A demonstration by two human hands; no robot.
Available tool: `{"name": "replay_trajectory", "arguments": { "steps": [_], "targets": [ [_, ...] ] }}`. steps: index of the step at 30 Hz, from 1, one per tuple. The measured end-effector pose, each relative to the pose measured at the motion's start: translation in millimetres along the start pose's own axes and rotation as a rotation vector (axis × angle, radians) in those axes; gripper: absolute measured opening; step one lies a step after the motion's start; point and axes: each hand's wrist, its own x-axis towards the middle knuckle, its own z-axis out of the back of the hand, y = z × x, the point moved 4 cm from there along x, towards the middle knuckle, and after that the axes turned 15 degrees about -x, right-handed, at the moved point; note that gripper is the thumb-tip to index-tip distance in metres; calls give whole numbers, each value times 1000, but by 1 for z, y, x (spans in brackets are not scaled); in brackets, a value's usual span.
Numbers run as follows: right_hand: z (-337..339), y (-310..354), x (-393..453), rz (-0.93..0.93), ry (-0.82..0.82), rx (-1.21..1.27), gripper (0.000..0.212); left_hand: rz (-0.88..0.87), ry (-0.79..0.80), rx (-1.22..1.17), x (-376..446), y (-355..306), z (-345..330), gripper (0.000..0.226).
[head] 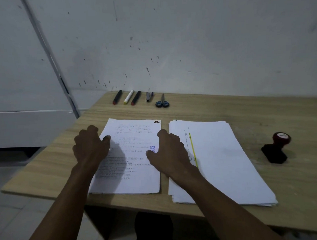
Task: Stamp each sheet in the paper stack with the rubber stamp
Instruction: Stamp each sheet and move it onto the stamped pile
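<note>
So both hands are down on the left stack of white printed sheets [130, 156], which sits on the light wood-grain desk [225, 108] with its long axis running away from the person toward the wall. The top sheet has a blue stamp mark [152, 148] near its right edge, the letters reading along that long side. Left hand [90, 145] rests at the stack's left edge, fingers curled over it and thumb on the page; can't tell if it's actually pinching a sheet. Right hand [168, 148] lies on the right edge, fingers loosely bent, thumb next to the blue mark.

Just beside it on the right is a second stack of white paper [222, 162], slightly fanned, with a yellow highlighter stripe [193, 151].

The rubber stamp with black base and dark red round handle [277, 148] lies tipped over well off to the right, the handle pointing up and away toward the wall.
</note>
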Motion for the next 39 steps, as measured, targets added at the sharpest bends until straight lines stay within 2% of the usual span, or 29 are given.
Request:
{"name": "replay_trajectory", "arguments": {
  "steps": [6, 11, 16, 19, 21, 25, 28, 31, 34, 37, 39],
  "targets": [
    [31, -28, -13, 32, -126, -85, 45, -309, 6, -274, -24, -51, -18, 29],
    [45, -76, -28, 63, -200, -78, 36, -483, 210, -456, -70, -112, -56, 15],
    [62, -143, -44, 6, -385, -124, 20, -607, 361, -506, -110, -157, -98, 12],
    [73, -173, -53, -24, -490, -169, 19, -635, 429, -522, -130, -176, -119, 10],
    [83, -187, -59, -87, -593, -235, 21, -652, 458, -520, -139, -184, -129, 10],
    [107, -219, -70, -389, -742, -271, 36, -680, 490, -522, -150, -198, -144, 10],
    [116, -244, -67, -530, -620, -272, 63, -666, 478, -545, -152, -201, -149, 8],
    [115, -259, -59, -550, -420, -233, 78, -618, 448, -564, -147, -195, -148, 6],
    [110, -266, -53, -540, -351, -223, 64, -571, 423, -574, -141, -186, -145, 7],
    [112, -266, -50, -530, -373, -258, 40, -527, 390, -576, -133, -178, -138, 6],
    [117, -263, -52, -527, -400, -271, 36, -521, 355, -560, -127, -170, -131, 6]
  ]
}}
